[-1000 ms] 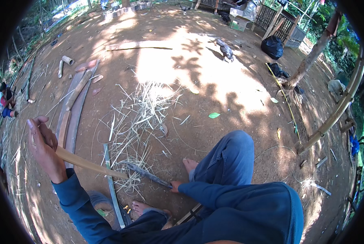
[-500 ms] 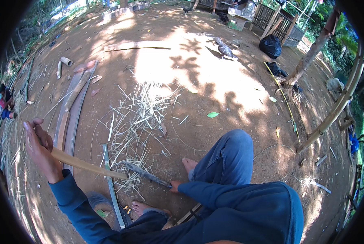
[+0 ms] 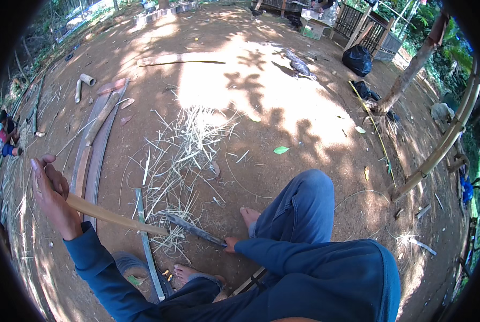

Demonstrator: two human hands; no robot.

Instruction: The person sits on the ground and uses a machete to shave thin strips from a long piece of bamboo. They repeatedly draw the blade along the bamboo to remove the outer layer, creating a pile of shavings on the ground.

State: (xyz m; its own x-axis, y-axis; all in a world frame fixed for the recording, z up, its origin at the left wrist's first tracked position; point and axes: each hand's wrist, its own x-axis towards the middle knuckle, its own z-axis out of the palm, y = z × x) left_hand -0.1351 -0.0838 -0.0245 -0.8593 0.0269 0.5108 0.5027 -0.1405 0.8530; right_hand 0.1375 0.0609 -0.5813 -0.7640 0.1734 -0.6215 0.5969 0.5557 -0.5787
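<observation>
Out at the left, my raised left hand (image 3: 55, 196) is closed around the upper end of a pale, flat bamboo strip (image 3: 114, 217). The strip slants down to the right, its lower end over a heap of thin shavings (image 3: 191, 142) on the ground. Beside my bent knee, my right hand (image 3: 231, 244) is closed on the handle of a dark-bladed machete (image 3: 194, 231). Its blade points up and left, its tip close to the strip's lower end; whether they touch I cannot tell. A narrow greenish bamboo slat (image 3: 146, 244) lies underneath the strip, near my left foot.
Long planks (image 3: 100, 131) with wood pieces on them lie at the left. Farther off are a log (image 3: 181, 59), short bamboo tubes (image 3: 88, 80) and a black bag (image 3: 356, 60). A tree trunk (image 3: 412, 70) and a bamboo rail (image 3: 444, 150) stand right. A seated person (image 3: 8, 134) is far left.
</observation>
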